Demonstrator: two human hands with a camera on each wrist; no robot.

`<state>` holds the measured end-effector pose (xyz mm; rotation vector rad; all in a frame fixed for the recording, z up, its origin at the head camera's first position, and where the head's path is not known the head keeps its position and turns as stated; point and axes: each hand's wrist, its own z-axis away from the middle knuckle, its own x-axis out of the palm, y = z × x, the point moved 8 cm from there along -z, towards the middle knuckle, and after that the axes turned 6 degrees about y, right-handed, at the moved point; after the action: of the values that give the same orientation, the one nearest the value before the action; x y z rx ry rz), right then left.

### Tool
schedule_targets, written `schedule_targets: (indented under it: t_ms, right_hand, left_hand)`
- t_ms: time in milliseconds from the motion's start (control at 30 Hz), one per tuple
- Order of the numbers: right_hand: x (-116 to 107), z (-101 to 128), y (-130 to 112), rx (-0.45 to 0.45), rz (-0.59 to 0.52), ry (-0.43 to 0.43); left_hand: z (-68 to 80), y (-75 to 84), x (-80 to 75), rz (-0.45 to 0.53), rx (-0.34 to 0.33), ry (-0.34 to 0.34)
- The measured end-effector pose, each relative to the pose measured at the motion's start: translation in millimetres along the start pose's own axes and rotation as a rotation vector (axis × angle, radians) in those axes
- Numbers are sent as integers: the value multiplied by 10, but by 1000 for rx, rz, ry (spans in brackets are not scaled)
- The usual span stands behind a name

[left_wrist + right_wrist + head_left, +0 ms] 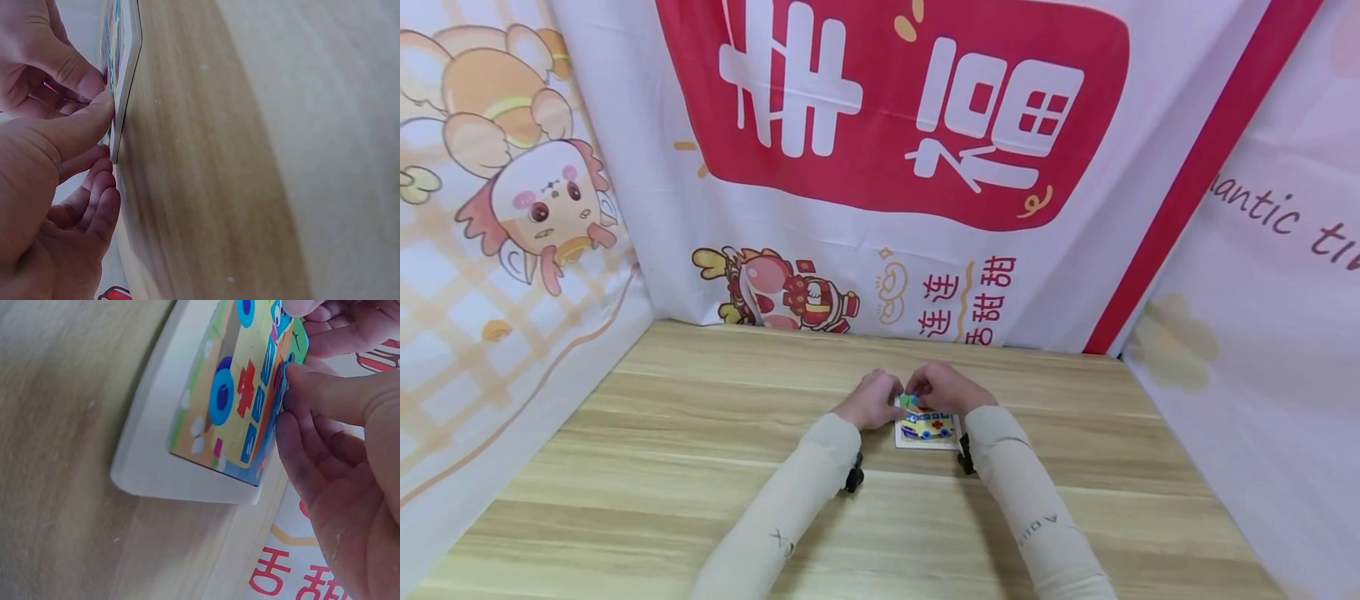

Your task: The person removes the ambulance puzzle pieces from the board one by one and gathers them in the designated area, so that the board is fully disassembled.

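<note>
**A:** From my screens, the puzzle board (pixel 928 433) lies flat on the wooden table (pixel 700 467), about mid-table and towards the far edge, right under both hands. It is a small white tray with a yellow vehicle picture. At its far edge I see a small puzzle piece (pixel 909 402), green and blue, caught between the fingers.

**B:** How are the hands set?

**A:** The left hand (pixel 871 400) has its thumb pressed on the board's edge with the other fingers curled beside it; I read that as a pinch on the piece and the rim. The right hand (pixel 946 388) pinches the same far edge, thumb tip on the coloured face in the right wrist view.

**B:** What worries you?

**A:** The board is light and thin. If the thumbs push sideways rather than down, I judge it could slide on the smooth wood or tip up at the near edge. A piece pressed in at a slant may jam, or pop its neighbours loose. The piece is small, so it could slip out of the pinch.

**B:** Anything in the way?

**A:** No. Printed cloth backdrops (pixel 880 167) with red characters and cartoon figures wall in three sides, well apart from the hands. The fingers themselves hide the slot from me.
</note>
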<state>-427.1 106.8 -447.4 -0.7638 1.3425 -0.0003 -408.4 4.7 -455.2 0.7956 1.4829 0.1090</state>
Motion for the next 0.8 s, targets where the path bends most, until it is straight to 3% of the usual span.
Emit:
schedule_targets:
  t_ms: [500,800]
  right_hand:
    - [-67,-1,99,54,-91,89]
    - [-237,44,222,60,-139,152]
  left_hand:
    - [34,14,-21,29,2,9]
    - [22,7,-16,9,4,11]
